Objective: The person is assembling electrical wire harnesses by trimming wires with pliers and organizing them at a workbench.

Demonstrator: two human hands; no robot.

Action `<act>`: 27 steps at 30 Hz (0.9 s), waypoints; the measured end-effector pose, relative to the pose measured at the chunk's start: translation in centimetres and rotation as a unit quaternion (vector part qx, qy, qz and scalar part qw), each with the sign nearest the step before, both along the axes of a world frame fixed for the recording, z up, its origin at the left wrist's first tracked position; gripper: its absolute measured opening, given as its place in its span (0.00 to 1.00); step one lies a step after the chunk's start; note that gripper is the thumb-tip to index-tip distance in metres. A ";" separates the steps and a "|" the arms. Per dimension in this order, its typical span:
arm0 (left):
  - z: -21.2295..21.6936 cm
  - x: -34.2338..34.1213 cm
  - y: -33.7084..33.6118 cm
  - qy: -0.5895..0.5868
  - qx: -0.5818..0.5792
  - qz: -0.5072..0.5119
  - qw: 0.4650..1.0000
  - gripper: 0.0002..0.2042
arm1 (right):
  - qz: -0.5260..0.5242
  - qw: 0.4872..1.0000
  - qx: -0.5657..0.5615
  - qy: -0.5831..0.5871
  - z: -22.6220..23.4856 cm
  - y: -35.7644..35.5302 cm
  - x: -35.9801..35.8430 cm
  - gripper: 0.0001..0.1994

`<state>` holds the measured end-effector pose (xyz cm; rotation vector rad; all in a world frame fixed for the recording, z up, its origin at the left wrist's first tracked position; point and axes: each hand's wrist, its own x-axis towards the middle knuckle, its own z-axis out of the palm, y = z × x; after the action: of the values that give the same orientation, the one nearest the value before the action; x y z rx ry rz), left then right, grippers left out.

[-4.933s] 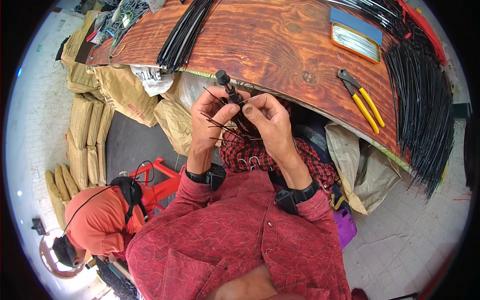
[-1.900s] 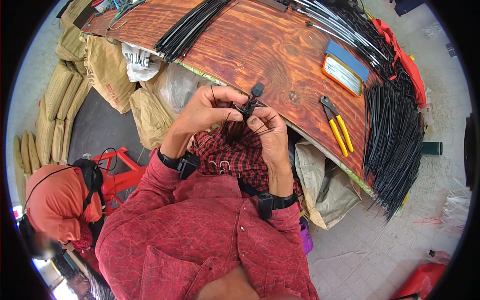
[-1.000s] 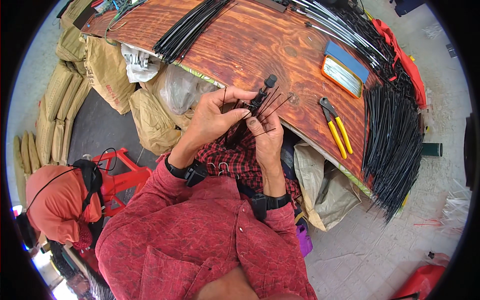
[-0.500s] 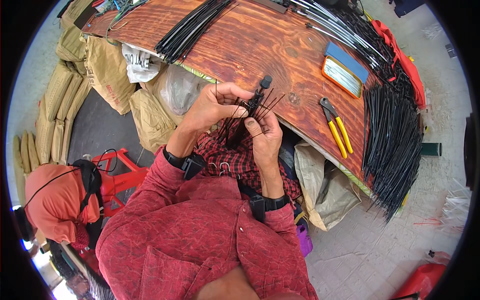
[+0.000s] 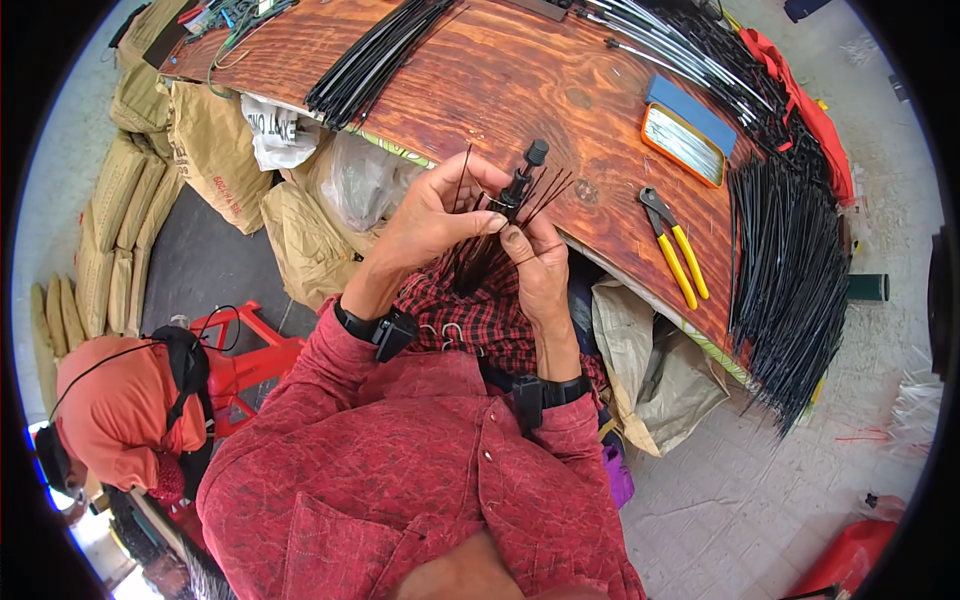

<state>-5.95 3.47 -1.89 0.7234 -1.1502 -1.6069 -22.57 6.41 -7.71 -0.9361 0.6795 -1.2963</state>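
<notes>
Above my lap, just off the near edge of the wooden table [image 5: 500, 90], both hands close on a black knobbed rod [image 5: 516, 190] with thin dark strands fanning out around it. My left hand [image 5: 448, 212] pinches it from the left, thumb near the middle of the rod. On the right side my right hand [image 5: 541, 262] grips it, its thumb almost touching the left thumb. One dark strand [image 5: 463, 178] sticks up by my left fingers. The rod's lower end is partly lost against the checked cloth on my lap, and some fingertips are hidden behind it.
Yellow-handled pliers [image 5: 676, 250] and an orange-rimmed tin of pale pins [image 5: 683, 145] lie to the right. Black strands [image 5: 785, 290] overhang the right edge; another black bundle [image 5: 380, 55] lies at the far left. Paper sacks [image 5: 215, 150] stand left, near another person [image 5: 130, 405].
The rod and both hands have shifted slightly to the right in view. A dark strand now stands more upright beside my left fingers. Both hands keep their hold.
</notes>
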 end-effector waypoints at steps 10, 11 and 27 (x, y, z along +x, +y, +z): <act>0.3 -0.7 1.1 -0.083 -0.058 0.000 0.995 0.22 | 0.026 0.999 -0.026 -0.029 -0.9 0.0 -0.9 0.19; 0.5 -0.7 1.1 -0.094 -0.063 -0.001 0.994 0.22 | 0.034 0.998 -0.017 -0.046 -1.1 0.0 -1.0 0.19; -0.9 3.2 -1.6 -0.054 0.014 -0.172 0.984 0.23 | 0.179 0.965 0.060 -0.180 -1.7 1.1 0.2 0.16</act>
<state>-2.79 1.89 -2.82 0.6622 -1.3900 -1.8917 -22.33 7.48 -9.42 -0.6626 0.2848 -1.0499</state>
